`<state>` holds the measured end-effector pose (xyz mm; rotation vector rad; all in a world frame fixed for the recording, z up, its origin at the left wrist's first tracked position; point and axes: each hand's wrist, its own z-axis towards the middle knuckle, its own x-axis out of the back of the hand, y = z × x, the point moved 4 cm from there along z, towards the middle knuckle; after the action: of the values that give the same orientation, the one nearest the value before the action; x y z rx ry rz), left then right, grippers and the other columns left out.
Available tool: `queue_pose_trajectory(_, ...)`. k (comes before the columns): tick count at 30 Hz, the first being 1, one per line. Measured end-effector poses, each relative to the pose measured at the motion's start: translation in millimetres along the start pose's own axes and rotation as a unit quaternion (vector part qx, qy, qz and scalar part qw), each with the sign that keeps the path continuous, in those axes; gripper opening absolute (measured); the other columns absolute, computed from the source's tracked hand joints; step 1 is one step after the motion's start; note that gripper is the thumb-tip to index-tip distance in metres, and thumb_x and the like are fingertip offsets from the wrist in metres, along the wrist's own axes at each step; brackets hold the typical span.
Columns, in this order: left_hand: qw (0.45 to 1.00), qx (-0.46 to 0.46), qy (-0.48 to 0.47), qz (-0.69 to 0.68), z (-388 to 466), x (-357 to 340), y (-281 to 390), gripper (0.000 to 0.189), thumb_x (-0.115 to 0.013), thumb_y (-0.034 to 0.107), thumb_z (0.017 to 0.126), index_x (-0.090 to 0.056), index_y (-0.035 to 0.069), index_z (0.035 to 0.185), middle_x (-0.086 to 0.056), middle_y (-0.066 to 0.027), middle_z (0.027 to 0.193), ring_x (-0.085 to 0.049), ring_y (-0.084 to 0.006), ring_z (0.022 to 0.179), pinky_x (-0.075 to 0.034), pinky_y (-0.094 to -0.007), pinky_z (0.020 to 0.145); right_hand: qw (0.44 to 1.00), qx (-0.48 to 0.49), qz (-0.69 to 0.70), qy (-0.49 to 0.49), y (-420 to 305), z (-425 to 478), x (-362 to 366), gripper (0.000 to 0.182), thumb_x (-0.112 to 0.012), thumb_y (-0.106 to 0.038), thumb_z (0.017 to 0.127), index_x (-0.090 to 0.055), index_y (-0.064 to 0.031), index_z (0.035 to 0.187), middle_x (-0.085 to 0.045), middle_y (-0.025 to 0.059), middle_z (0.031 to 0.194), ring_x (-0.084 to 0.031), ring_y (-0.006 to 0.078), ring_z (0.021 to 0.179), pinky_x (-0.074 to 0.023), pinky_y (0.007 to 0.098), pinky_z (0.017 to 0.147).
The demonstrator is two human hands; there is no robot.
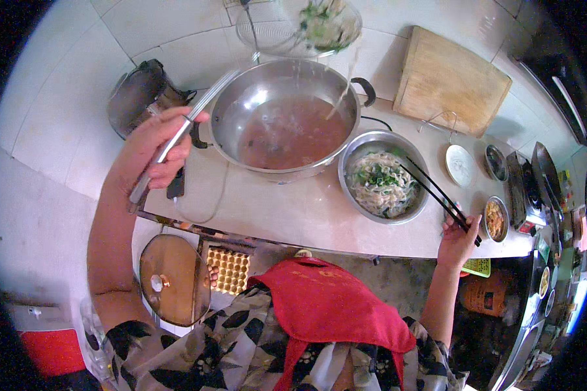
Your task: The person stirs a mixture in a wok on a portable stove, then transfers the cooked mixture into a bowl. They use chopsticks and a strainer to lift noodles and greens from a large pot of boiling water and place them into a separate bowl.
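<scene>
My left hand (169,146) grips the metal handle of a wire strainer (269,34), raised over the far side of a wide steel pan (225,151). Blurred noodles and greens (325,27) lie in the strainer, and liquid falls from it into the reddish-brown broth (293,132). A strand also hangs down towards the broth. In my right hand (457,242) is a pair of black chopsticks (438,195), their tips over a steel bowl (345,181). That bowl holds noodles (381,195) with chopped greens on top.
A wooden cutting board (450,78) leans on the tiled wall. Right of the noodle bowl stand a white dish (460,166) and a bowl of orange-red food (495,220). A dark pot (144,97) is at the left. Below the counter are a glass lid (176,278) and an egg tray (229,269).
</scene>
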<state>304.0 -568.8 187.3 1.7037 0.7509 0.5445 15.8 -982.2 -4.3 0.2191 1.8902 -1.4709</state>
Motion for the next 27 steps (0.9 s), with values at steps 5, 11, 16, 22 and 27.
queue_pose_trajectory(5, 0.998, -0.049, 0.001, 0.025, -7, -36, 32, 0.03, -0.039, 0.021, 0.094, -0.049, 0.003, 0.115, -0.043, 0.0005, 0.054, -0.033, -0.0028, 0.029, -0.026, -0.0176, 0.024, 1.0, 0.012, 0.015, 0.016, -7, -1, 18, 0.03, -0.047, -0.042, 0.09, -0.045, -0.0143, 0.077, -0.056, 0.003, 0.079, -0.052, 0.0186, 0.063, -0.0411, 0.0293, 0.054)
queue_pose_trajectory(11, 0.977, 0.013, -0.057, 0.205, -2, -66, 12, 0.031, -0.045, 0.015, 0.091, -0.049, 0.005, 0.119, -0.043, 0.001, 0.053, -0.036, -0.0033, 0.033, -0.03, -0.0174, 0.03, 0.999, 0.037, 0.029, -0.007, -18, -5, 46, 0.028, -0.048, -0.038, 0.09, -0.047, -0.013, 0.079, -0.056, 0.0034, 0.079, -0.052, 0.0183, 0.064, -0.0415, 0.0294, 0.055)
queue_pose_trajectory(16, 0.775, -0.225, -0.078, 0.585, 31, -107, -48, 0.032, -0.053, 0.014, 0.084, -0.052, 0.009, 0.116, -0.059, -0.0156, 0.07, -0.062, -0.0267, 0.065, -0.046, -0.0384, 0.052, 0.998, 0.029, 0.041, 0.035, -18, -13, 55, 0.027, -0.047, -0.036, 0.091, -0.045, -0.0126, 0.078, -0.057, 0.0049, 0.076, -0.053, 0.0181, 0.066, -0.0427, 0.0282, 0.058)
queue_pose_trajectory(22, 0.566, -0.254, -0.079, 0.78, 46, -133, -89, 0.038, -0.053, 0.015, 0.08, -0.051, 0.01, 0.118, -0.059, -0.0143, 0.078, -0.062, -0.0303, 0.066, -0.05, -0.0409, 0.054, 0.998, 0.032, 0.039, 0.036, -24, -24, 58, 0.026, -0.048, -0.036, 0.091, -0.046, -0.0128, 0.078, -0.058, 0.0046, 0.08, -0.054, 0.018, 0.065, -0.0427, 0.0269, 0.057)
queue_pose_trajectory(27, 0.546, -0.321, -0.053, 0.772, 42, -127, -93, 0.042, -0.053, 0.012, 0.078, -0.051, 0.011, 0.119, -0.056, -0.0109, 0.073, -0.06, -0.0274, 0.059, -0.049, -0.0393, 0.049, 0.998, 0.035, 0.023, 0.054, -24, -23, 65, 0.028, -0.046, -0.036, 0.092, -0.044, -0.0122, 0.077, -0.056, 0.0044, 0.078, -0.054, 0.0187, 0.065, -0.0431, 0.0282, 0.056)
